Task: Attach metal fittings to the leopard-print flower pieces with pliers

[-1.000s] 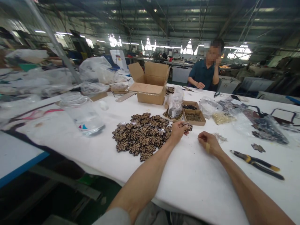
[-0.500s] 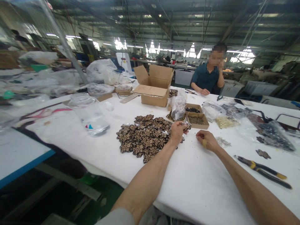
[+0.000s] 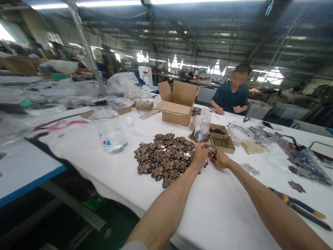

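My left hand (image 3: 201, 155) is closed on a leopard-print piece (image 3: 211, 150) just right of a wide pile of similar flower-shaped pieces (image 3: 163, 158). Against the lower right side of that piece, the fingers of my right hand (image 3: 221, 159) are pressed together; whether they pinch its edge or something small is too fine to tell. Behind both hands stand small cardboard trays, one with brass-coloured bits (image 3: 221, 142) and one with black parts (image 3: 217, 131). Small silvery bits (image 3: 250, 169) lie to the right of my right hand.
An open cardboard box (image 3: 177, 117) stands behind the pile, a clear plastic jar (image 3: 110, 133) to its left. Pliers (image 3: 299, 205) and a single patterned piece (image 3: 296, 186) lie at the right. Plastic bags (image 3: 309, 165) cover the back right. A person (image 3: 231, 95) sits across the table.
My right hand has moved left and now meets the piece in my left hand. The view has shifted, and the person across has lowered a hand from the face.
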Action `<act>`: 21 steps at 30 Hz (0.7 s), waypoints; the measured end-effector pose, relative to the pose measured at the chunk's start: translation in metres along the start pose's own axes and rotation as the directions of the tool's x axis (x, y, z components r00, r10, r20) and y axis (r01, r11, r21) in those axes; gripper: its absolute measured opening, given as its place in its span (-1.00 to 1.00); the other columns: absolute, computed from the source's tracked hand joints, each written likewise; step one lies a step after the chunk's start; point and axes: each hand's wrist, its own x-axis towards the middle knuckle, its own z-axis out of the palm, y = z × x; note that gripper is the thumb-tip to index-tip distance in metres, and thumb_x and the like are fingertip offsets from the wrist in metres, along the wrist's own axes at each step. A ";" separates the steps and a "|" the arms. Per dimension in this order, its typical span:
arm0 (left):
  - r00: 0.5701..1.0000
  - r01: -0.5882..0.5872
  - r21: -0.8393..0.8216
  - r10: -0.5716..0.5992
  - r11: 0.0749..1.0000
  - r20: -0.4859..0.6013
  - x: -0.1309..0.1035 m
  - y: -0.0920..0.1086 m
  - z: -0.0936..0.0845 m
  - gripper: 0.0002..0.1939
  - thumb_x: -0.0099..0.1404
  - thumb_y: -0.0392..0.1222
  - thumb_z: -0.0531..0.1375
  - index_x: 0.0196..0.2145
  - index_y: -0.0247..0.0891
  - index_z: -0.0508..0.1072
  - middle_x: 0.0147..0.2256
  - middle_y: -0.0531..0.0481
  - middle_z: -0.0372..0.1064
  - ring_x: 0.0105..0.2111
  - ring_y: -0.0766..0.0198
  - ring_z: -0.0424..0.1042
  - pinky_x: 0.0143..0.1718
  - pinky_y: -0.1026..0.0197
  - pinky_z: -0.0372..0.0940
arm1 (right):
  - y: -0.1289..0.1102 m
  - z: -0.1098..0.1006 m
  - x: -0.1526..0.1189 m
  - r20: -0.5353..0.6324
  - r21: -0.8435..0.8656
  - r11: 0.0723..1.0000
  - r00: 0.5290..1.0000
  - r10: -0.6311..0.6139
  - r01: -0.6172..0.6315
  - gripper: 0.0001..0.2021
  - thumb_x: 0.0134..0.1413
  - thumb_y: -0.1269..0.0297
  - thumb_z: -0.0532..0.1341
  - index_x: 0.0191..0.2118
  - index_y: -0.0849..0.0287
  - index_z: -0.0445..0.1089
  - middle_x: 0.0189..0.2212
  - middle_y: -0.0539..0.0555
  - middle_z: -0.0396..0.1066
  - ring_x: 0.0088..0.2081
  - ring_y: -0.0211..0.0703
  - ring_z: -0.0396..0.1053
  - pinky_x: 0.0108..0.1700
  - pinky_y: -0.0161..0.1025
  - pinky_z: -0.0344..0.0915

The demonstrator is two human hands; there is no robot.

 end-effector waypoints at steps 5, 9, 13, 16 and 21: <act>0.986 -0.041 0.068 0.029 0.997 0.162 -0.008 0.000 -0.002 -0.61 0.07 -0.13 0.38 -0.15 -0.37 0.55 -0.39 -0.06 0.54 -0.60 0.36 0.43 -0.63 0.34 0.29 | 0.001 -0.013 -0.028 -0.086 0.106 0.992 0.993 0.078 -0.068 -0.86 0.02 0.19 0.22 -0.44 0.13 0.37 -0.53 0.04 0.41 -0.48 -0.14 0.29 -0.45 -0.26 0.15; 0.960 -0.041 0.112 0.008 0.993 0.279 -0.012 -0.009 0.006 -0.50 0.02 -0.09 0.44 -0.10 -0.40 0.54 -0.29 -0.18 0.57 -0.48 0.29 0.49 -0.54 0.31 0.35 | 0.021 -0.037 -0.071 -0.170 0.273 0.946 0.959 0.228 -0.177 -0.71 0.18 0.04 0.17 -0.26 0.18 0.44 -0.52 0.03 0.40 -0.51 -0.17 0.29 -0.47 -0.24 0.22; 0.950 -0.006 0.198 -0.056 0.980 0.307 -0.016 -0.022 0.021 -0.47 -0.04 -0.10 0.49 -0.15 -0.43 0.55 -0.33 -0.20 0.57 -0.48 0.29 0.48 -0.51 0.31 0.32 | 0.034 -0.057 -0.103 -0.196 0.621 0.752 0.885 0.423 -0.222 -0.63 0.02 -0.02 0.38 -0.22 0.20 0.48 -0.48 0.05 0.46 -0.45 -0.16 0.37 -0.33 -0.20 0.36; 0.918 -0.042 0.248 -0.061 0.968 0.392 -0.017 -0.030 0.030 -0.58 0.03 -0.13 0.47 -0.18 -0.42 0.59 -0.28 -0.22 0.57 -0.38 0.27 0.51 -0.35 0.26 0.38 | 0.036 -0.059 -0.111 -0.148 0.758 0.609 0.848 0.509 -0.234 -0.60 -0.04 -0.01 0.45 -0.24 0.23 0.49 -0.47 0.09 0.48 -0.41 -0.13 0.42 -0.24 -0.15 0.43; 0.897 -0.007 0.244 -0.101 0.970 0.429 -0.014 -0.044 0.042 -0.64 0.07 -0.14 0.45 -0.22 -0.42 0.59 -0.30 -0.19 0.57 -0.39 0.29 0.50 -0.29 0.23 0.40 | 0.044 -0.058 -0.114 -0.092 0.843 0.497 0.855 0.510 -0.205 -0.60 -0.08 0.00 0.48 -0.28 0.22 0.49 -0.36 0.12 0.50 -0.36 -0.13 0.45 -0.20 -0.13 0.46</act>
